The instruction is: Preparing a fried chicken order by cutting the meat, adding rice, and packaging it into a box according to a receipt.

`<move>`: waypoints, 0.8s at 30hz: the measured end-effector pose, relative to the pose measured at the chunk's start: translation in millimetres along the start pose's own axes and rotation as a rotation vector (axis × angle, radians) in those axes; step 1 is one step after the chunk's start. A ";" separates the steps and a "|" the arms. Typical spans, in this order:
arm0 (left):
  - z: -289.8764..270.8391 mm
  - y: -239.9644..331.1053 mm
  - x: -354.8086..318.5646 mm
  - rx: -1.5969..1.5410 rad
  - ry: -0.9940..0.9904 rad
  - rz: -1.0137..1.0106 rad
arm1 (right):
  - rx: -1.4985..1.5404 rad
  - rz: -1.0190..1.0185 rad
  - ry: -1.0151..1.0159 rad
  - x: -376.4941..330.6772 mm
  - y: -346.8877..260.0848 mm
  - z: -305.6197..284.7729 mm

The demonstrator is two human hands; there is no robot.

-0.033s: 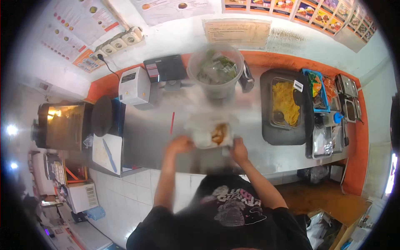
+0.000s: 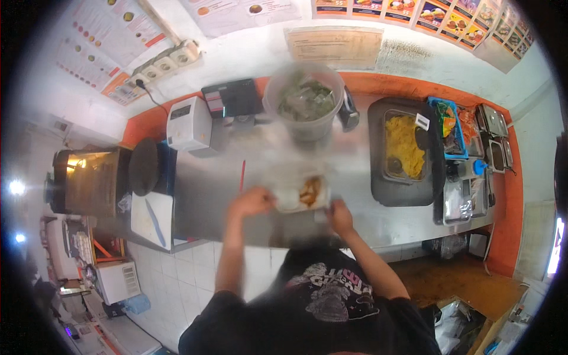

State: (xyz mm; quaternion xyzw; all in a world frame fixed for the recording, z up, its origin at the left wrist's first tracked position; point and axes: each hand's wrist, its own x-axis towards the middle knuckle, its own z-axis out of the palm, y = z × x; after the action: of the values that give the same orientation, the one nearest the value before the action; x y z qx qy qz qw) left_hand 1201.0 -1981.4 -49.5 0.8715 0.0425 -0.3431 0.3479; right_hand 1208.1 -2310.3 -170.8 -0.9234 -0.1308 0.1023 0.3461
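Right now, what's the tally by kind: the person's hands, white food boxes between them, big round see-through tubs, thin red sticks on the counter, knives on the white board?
Hands: 2 (left hand, right hand)
White food box: 1
Big round tub: 1
Thin red stick: 1
Knife: 1
Total: 6

A black shirt [image 2: 266, 322] with short, loose sleeves [image 2: 214, 310] is worn. Its front is marked by a print [image 2: 331, 293], in which pink and white lettering is set by a grey shaded shape and a thin, pale curved outline. Forearms [image 2: 229, 260] and fingers [image 2: 264, 200] are uncovered.
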 end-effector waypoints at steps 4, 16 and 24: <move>-106.2 105.2 33.4 -0.122 0.511 0.468 | 0.179 -0.027 -0.086 -26.3 27.3 -34.0; -181.8 118.3 266.5 0.761 0.330 0.256 | 0.554 0.522 0.263 -128.5 75.7 -81.6; -191.4 139.8 193.2 0.571 0.767 0.653 | 0.514 0.551 0.146 -125.2 64.3 -80.1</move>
State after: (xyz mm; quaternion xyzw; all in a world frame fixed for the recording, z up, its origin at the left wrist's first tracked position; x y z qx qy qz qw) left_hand 1500.6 -1997.0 9.9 0.9608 -0.1995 0.1247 0.1467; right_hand 1123.1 -2445.1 -142.0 -0.8119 0.1770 0.1549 0.5343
